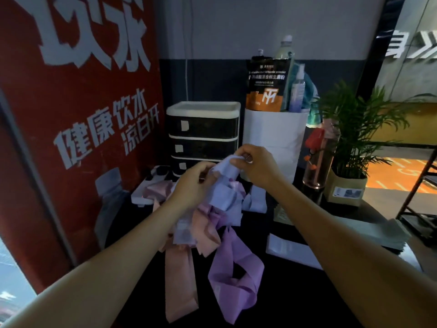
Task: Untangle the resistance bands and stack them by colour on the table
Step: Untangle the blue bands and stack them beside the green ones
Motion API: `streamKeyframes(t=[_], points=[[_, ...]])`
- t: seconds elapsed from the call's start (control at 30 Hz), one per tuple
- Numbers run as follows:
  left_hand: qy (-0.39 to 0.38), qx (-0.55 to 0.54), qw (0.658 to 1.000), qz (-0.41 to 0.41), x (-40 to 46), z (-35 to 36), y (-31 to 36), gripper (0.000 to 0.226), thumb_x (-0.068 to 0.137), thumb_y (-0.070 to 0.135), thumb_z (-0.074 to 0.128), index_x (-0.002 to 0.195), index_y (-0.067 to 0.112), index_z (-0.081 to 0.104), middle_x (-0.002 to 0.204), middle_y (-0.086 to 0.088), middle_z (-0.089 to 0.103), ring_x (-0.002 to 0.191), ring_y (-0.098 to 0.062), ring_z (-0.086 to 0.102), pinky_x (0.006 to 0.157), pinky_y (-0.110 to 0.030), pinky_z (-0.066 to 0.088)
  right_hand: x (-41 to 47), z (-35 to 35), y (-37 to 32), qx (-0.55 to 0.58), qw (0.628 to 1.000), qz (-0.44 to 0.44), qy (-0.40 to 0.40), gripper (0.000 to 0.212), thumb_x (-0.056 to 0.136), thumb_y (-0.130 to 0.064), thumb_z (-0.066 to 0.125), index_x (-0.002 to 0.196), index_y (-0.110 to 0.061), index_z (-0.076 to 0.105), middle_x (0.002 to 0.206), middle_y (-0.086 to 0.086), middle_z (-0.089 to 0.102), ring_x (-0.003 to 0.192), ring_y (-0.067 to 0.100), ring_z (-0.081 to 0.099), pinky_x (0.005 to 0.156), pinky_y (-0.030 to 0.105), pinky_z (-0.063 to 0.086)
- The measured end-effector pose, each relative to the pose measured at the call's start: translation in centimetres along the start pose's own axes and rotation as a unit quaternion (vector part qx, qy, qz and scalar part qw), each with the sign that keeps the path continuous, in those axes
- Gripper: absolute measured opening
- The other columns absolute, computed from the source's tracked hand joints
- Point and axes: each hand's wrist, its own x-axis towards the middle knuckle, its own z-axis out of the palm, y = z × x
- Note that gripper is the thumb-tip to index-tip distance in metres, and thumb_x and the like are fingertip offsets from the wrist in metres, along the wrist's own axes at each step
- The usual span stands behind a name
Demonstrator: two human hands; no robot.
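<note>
A tangled bundle of resistance bands hangs over the dark table. Its top is a pale lilac band; my right hand pinches its upper end, and my left hand grips the bundle just to the left. A pink band and a purple band hang from the knot down to the table. Another pink band lies on the white tray behind my left hand. A pale lilac band lies on the table under my right wrist.
A black-and-white drawer unit and a white container holding a pouch and bottles stand at the back. A potted plant and a tall bottle stand right. White papers lie under my right forearm. A red sign walls the left.
</note>
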Motion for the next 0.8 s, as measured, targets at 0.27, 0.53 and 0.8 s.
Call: streamKeyframes(t=[0.27, 0.53, 0.8], points=[[-0.033, -0.027, 0.999, 0.03, 0.4, -0.8, 0.8, 0.014, 0.087, 0.01, 0.063, 0.08, 0.021, 0.059, 0.075, -0.003, 0.061, 0.073, -0.015, 0.054, 0.066, -0.024, 0.043, 0.0, -2.5, -1.3, 0.091, 0.995, 0.006, 0.044, 0.029, 0.087, -0.014, 0.064, 0.062, -0.02, 0.051, 0.059, -0.006, 0.047, 0.052, 0.004, 0.043, 0.05, 0.008, 0.034], [-0.1, -0.016, 0.994, 0.043, -1.2, -0.5, 2.0, 0.024, 0.095, 0.016, 0.051, 0.072, 0.021, 0.048, 0.06, 0.007, 0.041, 0.05, 0.0, 0.037, 0.053, -0.014, 0.031, -0.5, -4.2, -1.1, 0.123, 0.984, 0.054, 0.119, 0.013, 0.091, -0.014, 0.058, 0.082, -0.005, 0.057, 0.065, -0.001, 0.049, 0.058, 0.007, 0.042, 0.056, 0.017, 0.037], [-0.066, -0.018, 0.997, 0.045, -0.9, -2.1, 1.8, 0.024, 0.096, 0.018, 0.049, 0.072, 0.021, 0.05, 0.065, 0.006, 0.045, 0.056, 0.0, 0.041, 0.059, -0.017, 0.033, -0.9, -5.1, -0.6, 0.114, 0.975, 0.074, 0.176, 0.014, 0.093, -0.017, 0.055, 0.087, -0.004, 0.055, 0.072, 0.0, 0.049, 0.061, 0.006, 0.042, 0.047, 0.005, 0.033]])
